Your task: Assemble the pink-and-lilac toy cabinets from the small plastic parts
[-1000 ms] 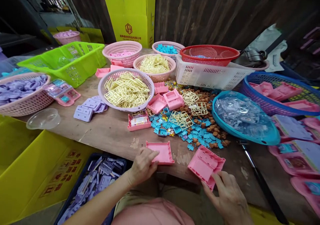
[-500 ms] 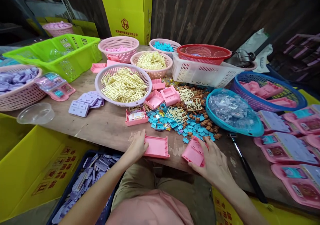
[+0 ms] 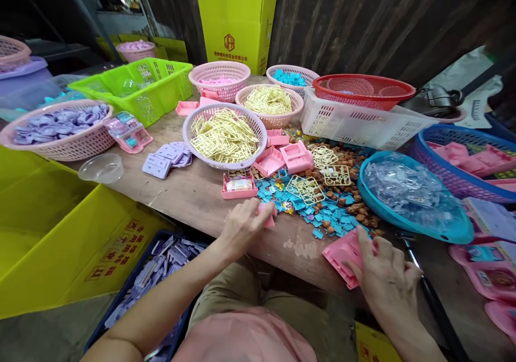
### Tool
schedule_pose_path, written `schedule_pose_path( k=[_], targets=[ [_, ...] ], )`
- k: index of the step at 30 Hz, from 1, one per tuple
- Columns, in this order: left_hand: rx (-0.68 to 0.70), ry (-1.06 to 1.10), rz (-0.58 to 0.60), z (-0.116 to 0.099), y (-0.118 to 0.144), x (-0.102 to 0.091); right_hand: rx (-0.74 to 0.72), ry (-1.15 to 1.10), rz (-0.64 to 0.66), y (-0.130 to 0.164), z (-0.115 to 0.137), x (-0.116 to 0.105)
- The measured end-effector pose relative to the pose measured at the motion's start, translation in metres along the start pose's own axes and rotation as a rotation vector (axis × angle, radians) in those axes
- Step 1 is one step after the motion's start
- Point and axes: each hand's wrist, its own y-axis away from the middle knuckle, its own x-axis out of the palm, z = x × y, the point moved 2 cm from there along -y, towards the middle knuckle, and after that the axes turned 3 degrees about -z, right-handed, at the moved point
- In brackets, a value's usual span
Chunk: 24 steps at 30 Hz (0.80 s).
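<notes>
My left hand [image 3: 243, 227] is closed on a pink plastic tray [image 3: 269, 215] at the front of the wooden table. The tray is tipped up, and my fingers hide much of it. To the right, my right hand [image 3: 385, 268] grips a pink plastic case part [image 3: 342, 257] by its right side, tilted at the table's front edge. Beyond my left hand sits a pink tray with a wrapped packet [image 3: 239, 185] in it. Loose blue plastic pieces [image 3: 318, 211] and cream part frames [image 3: 306, 189] lie between and behind my hands.
A lilac basket of cream frames [image 3: 186, 136] stands behind. At the right are a turquoise basket of clear bags [image 3: 463, 230], a black-handled tool [image 3: 439, 308] and pink packaged sets [image 3: 479, 260]. Lilac plates [image 3: 156, 166] lie left. A yellow carton [image 3: 108, 244] stands below the left table edge.
The view has swung left, so things appear farther right. My left hand has tipped up the tray that lay flat. My right hand has turned the pink case part and now grips its right side.
</notes>
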Motion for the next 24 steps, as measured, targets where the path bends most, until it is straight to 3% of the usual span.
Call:
schedule_pose_path(
  k=[2,4,7,10,14,19,24],
  targets=[
    [0.206,-0.035,0.097,-0.016,0.007,0.004,-0.052,0.025,-0.121,0.001,0.008,-0.01],
    [0.317,-0.033,0.169,-0.032,0.02,0.011,-0.1,0.001,-0.215,0.007,0.019,-0.017],
    [0.29,0.02,0.261,-0.045,0.039,0.026,-0.135,-0.073,-0.25,0.022,0.035,-0.021],
    [0.182,0.14,0.345,-0.043,0.047,0.038,-0.192,-0.147,-0.231,0.04,0.048,-0.018],
    [0.11,0.215,0.422,-0.033,0.036,0.045,-0.213,-0.264,-0.156,0.053,0.059,-0.008],
    [0.015,0.222,0.601,-0.029,0.018,0.052,-0.057,-0.396,-0.038,0.046,0.048,0.013],
    [-0.079,0.367,0.601,-0.026,0.008,0.043,0.036,-0.468,0.268,0.032,0.019,0.045]
  ],
)
